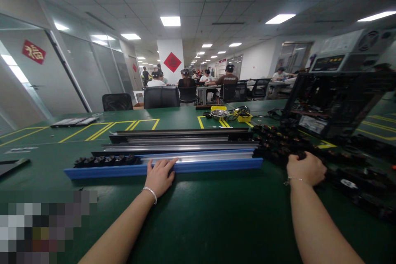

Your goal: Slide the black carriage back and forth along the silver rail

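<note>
A long blue channel-shaped tray (pixel 216 166) lies across the green table in front of me. Its left part holds a row of small black parts (pixel 107 160); to the right its shiny inside shows. My left hand (pixel 160 176) rests on the tray's near edge, fingers spread just right of that row. Over at the right, my right hand (pixel 305 169) is closed with a small black part (pixel 300 155) at its fingertips, mostly hidden by the fingers. A heap of similar black parts (pixel 274 140) lies just beyond it.
Several long black channels (pixel 185 147) lie parallel behind the blue tray. An open black computer case (pixel 328 103) stands at the right rear. More black parts (pixel 361 181) lie to the right. Farther back are a metal bowl (pixel 220 113) and a yellow item (pixel 244 116). People sit in the background.
</note>
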The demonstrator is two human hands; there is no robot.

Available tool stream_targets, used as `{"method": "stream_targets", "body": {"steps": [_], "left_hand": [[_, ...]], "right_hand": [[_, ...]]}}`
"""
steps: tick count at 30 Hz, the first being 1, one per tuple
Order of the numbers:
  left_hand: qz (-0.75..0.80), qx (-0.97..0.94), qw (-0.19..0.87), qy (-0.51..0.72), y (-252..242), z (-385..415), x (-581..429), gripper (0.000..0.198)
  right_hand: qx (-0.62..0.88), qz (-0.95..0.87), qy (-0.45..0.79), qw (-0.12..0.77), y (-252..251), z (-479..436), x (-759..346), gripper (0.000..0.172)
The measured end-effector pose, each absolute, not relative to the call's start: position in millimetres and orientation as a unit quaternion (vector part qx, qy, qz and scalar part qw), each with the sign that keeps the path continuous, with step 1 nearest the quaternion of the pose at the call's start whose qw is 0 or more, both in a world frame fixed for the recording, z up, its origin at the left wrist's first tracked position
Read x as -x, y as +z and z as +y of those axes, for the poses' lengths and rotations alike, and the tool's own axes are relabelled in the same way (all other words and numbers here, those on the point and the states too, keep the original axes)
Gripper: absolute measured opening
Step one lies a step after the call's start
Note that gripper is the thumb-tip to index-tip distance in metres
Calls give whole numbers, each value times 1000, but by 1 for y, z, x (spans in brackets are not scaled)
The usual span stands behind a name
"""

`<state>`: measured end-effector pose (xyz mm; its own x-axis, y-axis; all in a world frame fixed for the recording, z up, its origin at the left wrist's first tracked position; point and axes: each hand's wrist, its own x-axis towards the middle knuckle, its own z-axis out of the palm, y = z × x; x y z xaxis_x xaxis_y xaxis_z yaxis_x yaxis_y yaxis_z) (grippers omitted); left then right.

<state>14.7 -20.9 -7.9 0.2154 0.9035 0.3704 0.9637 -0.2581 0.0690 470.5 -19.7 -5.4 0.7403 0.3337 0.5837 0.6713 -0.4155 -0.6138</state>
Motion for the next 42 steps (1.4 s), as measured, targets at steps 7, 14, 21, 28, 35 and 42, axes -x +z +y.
{"method": "stream_targets", "body": {"steps": [7, 14, 21, 28, 35, 42], "left_hand": [[-593, 783, 85, -171, -8, -23, -12, 46], [-609, 753, 109, -226, -9, -19, -8, 32], [-740, 535, 188, -362, 6, -11, 27, 35], [-837, 419, 66, -346, 5, -3, 60, 42], [-834, 419, 53, -356, 9, -5, 60, 39], [-823, 432, 76, -362, 5, -3, 56, 37]], "right_hand": [[854, -256, -188, 411, -9, -23, -491, 39], [774, -314, -317, 449, -9, -15, -483, 42], [716, -551, -238, 356, -8, 10, -414, 41], [651, -694, -127, 281, -26, 22, -398, 42], [649, -694, -120, 288, -26, 24, -404, 40], [647, -693, -129, 290, -26, 24, -403, 41]]}}
